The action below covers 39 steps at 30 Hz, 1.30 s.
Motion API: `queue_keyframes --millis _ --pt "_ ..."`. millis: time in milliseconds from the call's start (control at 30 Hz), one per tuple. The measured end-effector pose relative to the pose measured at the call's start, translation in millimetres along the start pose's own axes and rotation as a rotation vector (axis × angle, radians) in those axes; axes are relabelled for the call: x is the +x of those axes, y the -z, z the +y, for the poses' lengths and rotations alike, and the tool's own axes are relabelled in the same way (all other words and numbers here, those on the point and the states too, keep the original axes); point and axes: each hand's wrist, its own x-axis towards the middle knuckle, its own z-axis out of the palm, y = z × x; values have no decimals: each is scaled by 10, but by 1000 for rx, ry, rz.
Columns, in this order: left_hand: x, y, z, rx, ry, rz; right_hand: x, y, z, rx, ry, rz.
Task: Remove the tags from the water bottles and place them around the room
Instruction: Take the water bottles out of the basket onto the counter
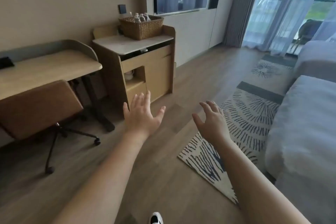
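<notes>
Several clear water bottles [139,17] with white caps stand in a woven basket [143,29] on top of a wooden cabinet [134,45] against the wall, well ahead of me. Any tags on them are too small to make out. My left hand [141,115] is stretched out in front with fingers spread and palm turned inward, holding nothing. My right hand [211,121] is beside it over the floor, fingers curled loosely apart, also holding nothing. Both hands are far short of the basket.
A wooden desk [47,71] with a brown wheeled chair [36,109] stands at left. A patterned rug [241,125] lies on the wood floor beside a bed [305,132] at right. Curtained glass doors [283,9] are at the back right.
</notes>
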Motion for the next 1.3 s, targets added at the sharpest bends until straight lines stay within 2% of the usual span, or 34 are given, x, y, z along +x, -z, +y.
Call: queue_keyframes --millis 200,667,1000,1300 --pt "717 -491 -241 16 39 -48 735 -543 100 -2 -39 -58" --pt "3322 -1181 -564 20 33 -66 3368 -1355 -151 44 -37 -64" --pt "4825 -1714 -615 54 38 -51 4952 -1841 65 69 -8 -64" --pt "6599 -2316 -272 64 147 9 7000 -2147 454 85 104 -129"
